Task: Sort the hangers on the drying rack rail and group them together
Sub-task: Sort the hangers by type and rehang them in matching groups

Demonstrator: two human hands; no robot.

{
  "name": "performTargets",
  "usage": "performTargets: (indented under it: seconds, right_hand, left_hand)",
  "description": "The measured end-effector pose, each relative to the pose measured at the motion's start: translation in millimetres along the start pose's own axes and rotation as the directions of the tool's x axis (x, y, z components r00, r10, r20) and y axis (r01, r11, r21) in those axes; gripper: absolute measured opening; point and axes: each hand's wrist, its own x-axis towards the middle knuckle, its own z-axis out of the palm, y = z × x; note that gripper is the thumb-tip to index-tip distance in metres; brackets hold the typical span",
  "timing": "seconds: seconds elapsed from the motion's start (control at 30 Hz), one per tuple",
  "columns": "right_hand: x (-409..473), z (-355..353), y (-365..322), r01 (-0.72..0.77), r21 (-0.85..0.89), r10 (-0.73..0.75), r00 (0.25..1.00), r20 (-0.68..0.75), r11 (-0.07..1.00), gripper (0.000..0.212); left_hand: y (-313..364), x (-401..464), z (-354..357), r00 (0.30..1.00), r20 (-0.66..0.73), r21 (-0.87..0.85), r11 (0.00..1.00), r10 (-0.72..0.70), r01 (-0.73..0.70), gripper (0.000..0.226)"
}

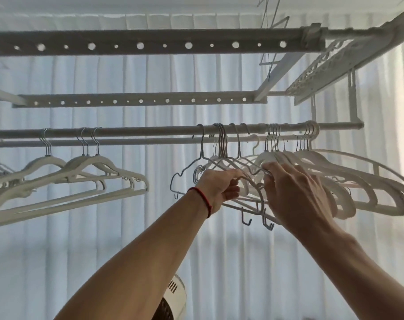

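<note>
**Hangers bunched at the right end of the rail, both hands in the wire ones**

Hangers hang in clusters along the round drying rack rail (150, 130). Thin wire hangers (221, 158) sit near the middle-right of the rail, their hooks close together, with small hooks dangling from their lower bars. Just to their right, a packed group of white flocked hangers (335, 172) fans out toward the rail's end, shoulders overlapping. Well apart on the left, a looser group of pale flocked hangers (64, 172) hangs in twos and threes, and more crowd the far left edge.

The left hand (219, 188), with a red string bracelet (202, 199) at the wrist, has its fingers curled round the shoulder wires of the wire hangers, below the rail. The right hand (293, 192) is just beside it, nearly touching, fingers bent over the right shoulders of the same wire bunch where it meets the white group; its fingertips are hidden, so how firmly it grips cannot be told.

A second thinner rail runs just behind the first. Above, two flat perforated bars (150, 43) of the ceiling rack cross the view, joined to a patterned side panel (335, 63) at right. Sheer white curtains (127, 250) fill the background, daylight coming through. A round white appliance (173, 296) shows at the bottom edge between the forearms.
</note>
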Motion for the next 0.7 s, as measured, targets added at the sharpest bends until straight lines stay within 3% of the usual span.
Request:
performTargets:
  seconds: [0.1, 0.4, 0.57, 0.7]
  right_hand:
    - [3, 2, -5, -0.024, 0.002, 0.024, 1.0, -0.013, 1.0, 0.028]
    - [5, -2, -2, -0.041, 0.056, 0.045, 0.997, -0.069, 0.998, 0.022]
    - [10, -2, -7, -0.091, 0.205, 0.099, 0.995, -0.028, 0.974, 0.021]
    - [11, -3, -15, -0.155, 0.309, 0.139, 0.988, 0.071, 0.938, 0.022]
  left_hand:
    - [7, -2, 1, 0.996, 0.084, -0.061, 0.997, -0.042, 0.047, 0.014]
    - [12, 2, -2, 0.998, 0.014, -0.117, 0.991, -0.059, 0.06, 0.023]
    - [18, -2, -21, 0.991, 0.073, -0.13, 0.985, -0.108, 0.117, 0.01]
    - [16, -5, -15, 0.981, 0.122, -0.081, 0.984, -0.151, 0.162, 0.017]
